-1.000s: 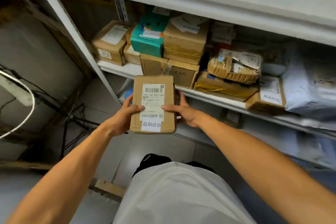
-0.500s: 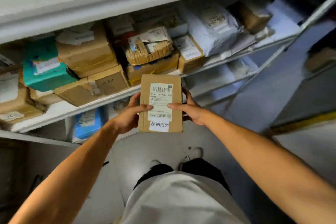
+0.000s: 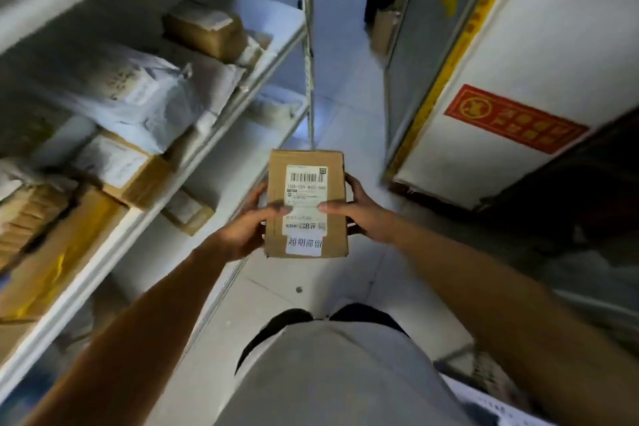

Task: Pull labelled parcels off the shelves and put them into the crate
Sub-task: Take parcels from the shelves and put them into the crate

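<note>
nearest: grey shirt point(image 3: 332, 373) at bottom centre, two bare forearms reaching forward from either side. held at chest height above pale floor tiles point(image 3: 276, 273): brown cardboard parcel point(image 3: 306, 180), label side up, long axis pointing away. left hand point(image 3: 247, 226) gripping the parcel's left edge, thumb laid across the top face onto the white shipping label point(image 3: 306, 199), other fingers curled beneath, mostly hidden. right hand point(image 3: 363, 211) gripping the right edge likewise, thumb on top touching the label, fingertips wrapped round the far side. small white sticker point(image 3: 304, 245) with dark characters at the parcel's near end, just below the label. further left: white shelving point(image 3: 103, 252) loaded with cardboard boxes point(image 3: 131, 176) and grey poly bags point(image 3: 138, 93), blurred. further right: white panel point(image 3: 518, 55) with yellow edge strip and red sign point(image 3: 515, 117). no crate identifiable from this view.
</note>
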Motion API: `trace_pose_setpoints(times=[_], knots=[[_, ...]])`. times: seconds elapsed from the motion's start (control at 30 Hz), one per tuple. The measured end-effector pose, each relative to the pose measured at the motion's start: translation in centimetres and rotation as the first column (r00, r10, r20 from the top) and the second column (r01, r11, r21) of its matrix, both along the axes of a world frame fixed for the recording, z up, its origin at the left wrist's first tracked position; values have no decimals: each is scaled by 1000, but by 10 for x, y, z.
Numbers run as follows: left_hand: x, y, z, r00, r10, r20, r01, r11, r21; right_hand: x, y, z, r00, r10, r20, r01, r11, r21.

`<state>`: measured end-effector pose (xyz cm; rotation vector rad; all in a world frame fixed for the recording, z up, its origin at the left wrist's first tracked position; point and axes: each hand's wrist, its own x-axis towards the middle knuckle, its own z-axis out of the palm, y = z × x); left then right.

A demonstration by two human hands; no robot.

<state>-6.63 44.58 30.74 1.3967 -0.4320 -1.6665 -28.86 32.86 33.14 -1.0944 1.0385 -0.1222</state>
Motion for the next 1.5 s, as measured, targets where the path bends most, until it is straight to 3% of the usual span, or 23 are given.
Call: trace_pose_setpoints(times=[0.13, 0.27, 0.5, 0.73, 1.0, 1.2, 1.3, 1.5], knots=[[-53, -79, -11, 977, -212, -25, 211, 977, -25, -75, -28, -1, 980, -200, 4, 200, 980, 6], [-123, -143, -5, 911, -410, -40, 410, 912, -12, -151, -33, 0, 899, -437, 22, 436, 899, 38], [-246, -228, -1, 637, -769, -59, 770, 638, 14, -254, -16, -1, 647, -763, 6, 762, 647, 26], [-357, -294, -21, 325, -944, -59, 945, 321, 68, -317, 0, -19, 308, -951, -27, 949, 305, 79], [-472, -345, -35, -95, -995, 28, 992, -92, 87, -359, -2, -37, -27, -998, -63, 993, -34, 116], [-568, -357, -56, -321, -947, 21, 931, -312, 187, -410, 1, -64, -239, -963, -122, 954, -256, 156], [-618, -357, -74, -376, -927, 0, 899, -364, 241, -448, 5, -85, -273, -952, -136, 929, -298, 218], [-715, -339, -89, -384, -923, -15, 881, -371, 293, -530, 14, -105, -327, -929, -170, 894, -363, 263]])
